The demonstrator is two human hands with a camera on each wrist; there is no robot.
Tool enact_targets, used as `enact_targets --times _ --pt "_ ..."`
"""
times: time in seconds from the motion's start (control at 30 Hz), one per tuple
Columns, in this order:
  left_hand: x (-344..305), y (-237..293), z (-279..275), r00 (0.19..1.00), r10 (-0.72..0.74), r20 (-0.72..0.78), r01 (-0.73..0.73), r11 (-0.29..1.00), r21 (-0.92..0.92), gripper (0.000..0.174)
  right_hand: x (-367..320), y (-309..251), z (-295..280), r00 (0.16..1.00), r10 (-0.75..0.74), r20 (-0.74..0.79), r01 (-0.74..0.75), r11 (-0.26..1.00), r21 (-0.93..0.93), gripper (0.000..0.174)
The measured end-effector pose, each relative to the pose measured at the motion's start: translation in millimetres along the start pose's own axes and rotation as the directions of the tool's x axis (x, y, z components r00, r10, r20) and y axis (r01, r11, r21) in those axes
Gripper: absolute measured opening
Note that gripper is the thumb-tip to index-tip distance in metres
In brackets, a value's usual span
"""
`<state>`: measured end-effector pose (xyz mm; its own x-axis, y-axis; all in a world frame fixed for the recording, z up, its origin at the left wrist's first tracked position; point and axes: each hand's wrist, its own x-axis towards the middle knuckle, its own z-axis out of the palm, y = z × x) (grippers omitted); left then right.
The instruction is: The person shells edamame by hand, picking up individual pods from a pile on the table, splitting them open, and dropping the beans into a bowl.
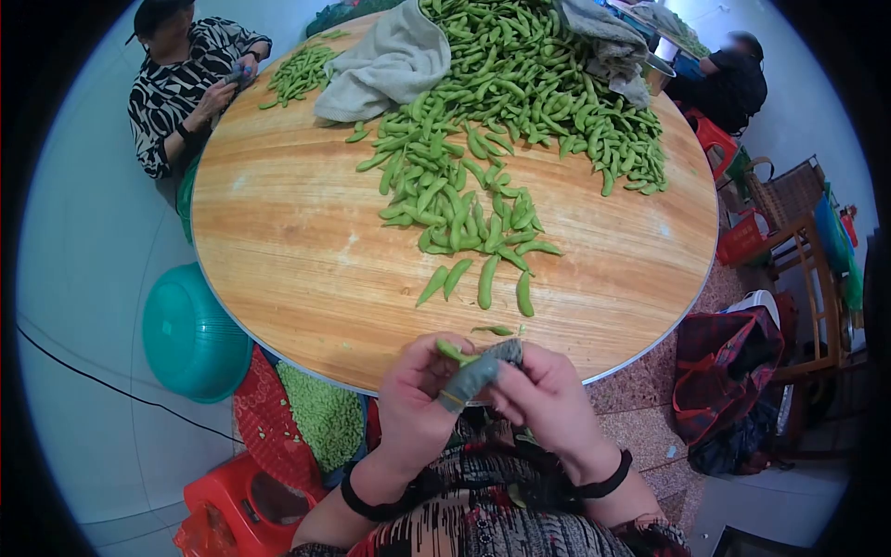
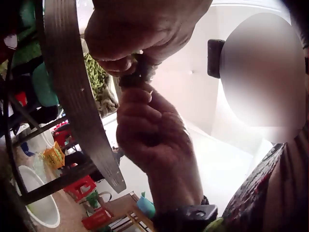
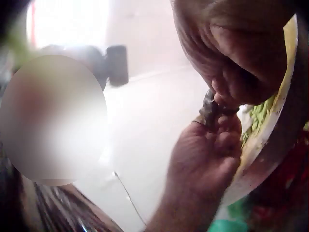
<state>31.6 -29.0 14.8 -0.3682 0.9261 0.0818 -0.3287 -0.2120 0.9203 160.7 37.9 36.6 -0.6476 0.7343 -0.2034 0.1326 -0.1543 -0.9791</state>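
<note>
Low over the near table edge in the head view, my left hand [image 1: 418, 404] pinches a green soybean pod [image 1: 453, 352] between thumb and fingers. Its thumb wears a grey wrap [image 1: 473, 379] with a yellowish band. My right hand [image 1: 555, 395] meets it from the other side, fingers curled and tips at the pod's inner end. Another grey wrap [image 1: 507, 350] shows at those fingertips. Both wrist views look from below, where the curled hands hide most of the pod. Several loose pods [image 1: 486, 282] lie just beyond the hands.
A large pod heap [image 1: 520, 74] covers the far side of the round wooden table [image 1: 288, 232], with grey cloths [image 1: 390, 65] on it. Shelled beans [image 1: 320, 413] fill a container below left, near a teal basin [image 1: 190, 330] and red stool [image 1: 251, 506]. Two people sit beyond.
</note>
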Motion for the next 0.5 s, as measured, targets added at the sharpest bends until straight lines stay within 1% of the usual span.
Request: enact_targets --times 0.03,0.07,0.1,0.13,0.17,0.2,0.23,0.27,0.3,0.33,0.4,0.43,0.47,0.5 --pt "0.5 0.9 -0.7 1.000 0.000 -0.002 0.000 1.000 -0.002 0.031 4.8 1.1 -1.8 0.994 0.094 0.062 -0.108 0.951 0.288 0.014" --pt "1.3 2.3 -1.5 0.999 0.029 -0.022 -0.027 0.998 0.064 0.033 8.2 2.9 -2.8 0.975 0.166 0.148 -0.221 0.810 0.543 0.015" --pt "2.3 3.2 -2.5 0.998 0.058 -0.040 -0.052 0.990 0.130 0.035 10.2 4.8 -3.8 0.978 0.144 0.154 -0.203 0.837 0.508 0.019" --pt "3.4 4.1 -4.0 0.998 0.056 -0.041 -0.050 0.990 0.129 0.035 11.3 3.7 -5.2 0.977 0.147 0.154 -0.206 0.837 0.507 0.019" --pt "4.5 5.5 -5.9 0.998 0.056 -0.038 -0.049 0.984 0.172 0.038 12.3 1.1 -6.7 1.000 -0.012 -0.007 0.013 0.983 0.182 0.020" --pt "4.4 6.5 -8.3 0.998 0.057 -0.034 -0.049 0.975 0.215 0.041 13.4 -1.5 -8.6 0.971 -0.219 -0.097 0.197 0.961 -0.195 0.022" --pt "2.9 7.0 -12.5 0.998 0.056 -0.039 -0.047 0.976 0.212 0.041 15.2 -4.5 -11.8 0.972 -0.216 -0.094 0.194 0.961 -0.197 0.022" --pt "1.3 6.9 -17.5 0.999 0.046 -0.021 -0.039 0.971 0.237 0.041 17.6 -7.8 -15.9 0.954 -0.279 -0.112 0.176 0.821 -0.543 0.021" --pt "-0.3 6.2 -20.6 0.999 0.034 -0.002 -0.033 0.965 0.262 0.041 18.6 -9.4 -17.8 0.933 -0.345 -0.106 0.119 0.570 -0.813 0.021" --pt "-2.2 5.1 -21.7 0.999 0.035 -0.003 -0.033 0.965 0.261 0.041 19.0 -6.8 -16.6 0.933 -0.345 -0.105 0.119 0.569 -0.813 0.021" --pt "-3.5 4.8 -22.1 0.978 -0.018 0.205 -0.078 0.888 0.452 0.042 21.4 3.5 -13.5 0.899 -0.430 -0.082 0.124 0.430 -0.894 0.022" --pt "-4.7 8.8 -20.3 0.979 -0.016 0.202 -0.078 0.890 0.450 0.042 21.6 6.9 -14.1 0.874 -0.477 -0.088 0.187 0.499 -0.847 0.020" --pt "-7.2 16.8 -17.9 0.958 -0.166 0.233 0.035 0.876 0.481 0.042 19.5 7.9 -14.9 0.876 -0.475 -0.085 0.187 0.498 -0.847 0.020" --pt "-8.2 21.6 -16.9 0.915 -0.312 0.257 0.143 0.845 0.516 0.043 17.3 8.3 -16.5 0.911 -0.391 -0.133 0.179 0.665 -0.725 0.018"
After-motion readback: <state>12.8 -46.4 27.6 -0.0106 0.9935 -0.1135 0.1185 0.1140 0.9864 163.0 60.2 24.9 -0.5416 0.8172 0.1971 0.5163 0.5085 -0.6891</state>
